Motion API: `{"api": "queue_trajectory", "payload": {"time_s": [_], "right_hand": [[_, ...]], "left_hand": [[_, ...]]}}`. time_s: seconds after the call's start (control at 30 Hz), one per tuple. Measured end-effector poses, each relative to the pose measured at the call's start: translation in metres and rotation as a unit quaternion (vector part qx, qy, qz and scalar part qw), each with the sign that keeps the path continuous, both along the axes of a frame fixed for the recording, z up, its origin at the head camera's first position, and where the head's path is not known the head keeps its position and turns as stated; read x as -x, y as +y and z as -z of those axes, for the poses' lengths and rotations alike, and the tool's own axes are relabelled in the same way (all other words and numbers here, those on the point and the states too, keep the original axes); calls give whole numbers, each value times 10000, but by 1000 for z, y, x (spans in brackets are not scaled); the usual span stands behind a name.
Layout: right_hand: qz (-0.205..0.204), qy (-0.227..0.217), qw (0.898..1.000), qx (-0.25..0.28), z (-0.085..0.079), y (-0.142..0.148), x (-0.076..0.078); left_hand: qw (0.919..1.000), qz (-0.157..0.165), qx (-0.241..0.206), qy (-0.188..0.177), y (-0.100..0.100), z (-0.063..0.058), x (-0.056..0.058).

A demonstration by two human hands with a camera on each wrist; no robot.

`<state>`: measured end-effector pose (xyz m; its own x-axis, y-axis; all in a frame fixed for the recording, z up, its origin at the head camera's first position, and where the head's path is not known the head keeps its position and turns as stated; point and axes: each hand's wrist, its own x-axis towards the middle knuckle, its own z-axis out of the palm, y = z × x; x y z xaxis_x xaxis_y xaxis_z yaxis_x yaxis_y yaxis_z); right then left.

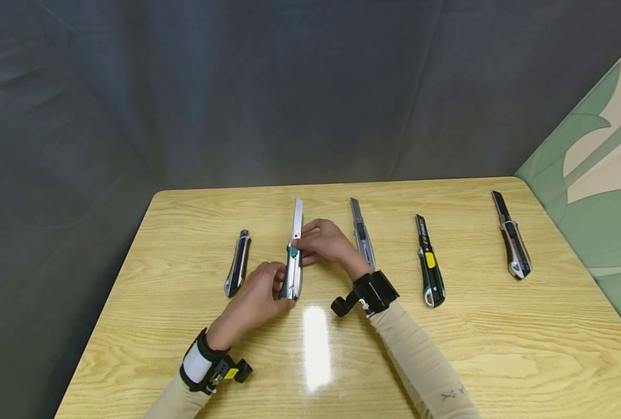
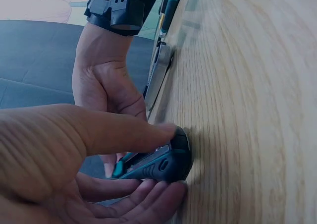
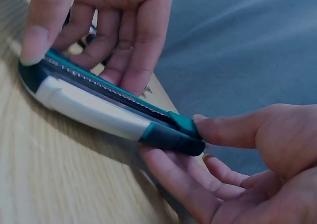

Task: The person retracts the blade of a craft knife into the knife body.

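Observation:
A silver and teal snap-off utility knife (image 1: 293, 273) is between my two hands, its long blade (image 1: 297, 218) extended toward the far edge of the table. My left hand (image 1: 260, 294) holds its rear end, thumb on top and fingers beneath in the left wrist view. At the front end, my right hand (image 1: 328, 241) pinches the knife, with the thumb at the teal slider (image 3: 183, 124) and fingers below. The blade is hidden in the right wrist view. The knife's rear end is close to the wood surface.
On the wooden table (image 1: 210, 361), a utility knife (image 1: 238, 265) with no blade showing lies to the left. Rightward lie a grey cutter (image 1: 362, 233), a black cutter with a yellow slider (image 1: 429, 265) and another black-bladed cutter (image 1: 514, 241). A dark curtain (image 1: 289, 93) hangs behind.

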<state>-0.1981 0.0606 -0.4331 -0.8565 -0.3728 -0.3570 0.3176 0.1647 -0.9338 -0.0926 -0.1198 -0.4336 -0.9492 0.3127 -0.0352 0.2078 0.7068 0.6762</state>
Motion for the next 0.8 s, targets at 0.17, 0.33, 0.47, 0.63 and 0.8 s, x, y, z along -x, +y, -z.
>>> {"api": "queue_trajectory", "payload": {"time_s": [0.17, 0.33, 0.47, 0.63, 0.8], "right_hand": [[142, 190, 9993, 296, -8, 2, 6], [326, 599, 9961, 559, -23, 5, 15], [383, 786, 9942, 619, -34, 7, 22], [561, 828, 9934, 557, -43, 7, 27], [817, 743, 9922, 579, -47, 8, 28]], "left_hand": [[9995, -103, -256, 161, 0, -2, 5], [9966, -332, -565, 490, 1, -4, 14], [9932, -304, -643, 916, 1, -9, 23], [9913, -288, -794, 1008, 3, -19, 32], [9889, -341, -1123, 906, 9, -27, 37]]}}
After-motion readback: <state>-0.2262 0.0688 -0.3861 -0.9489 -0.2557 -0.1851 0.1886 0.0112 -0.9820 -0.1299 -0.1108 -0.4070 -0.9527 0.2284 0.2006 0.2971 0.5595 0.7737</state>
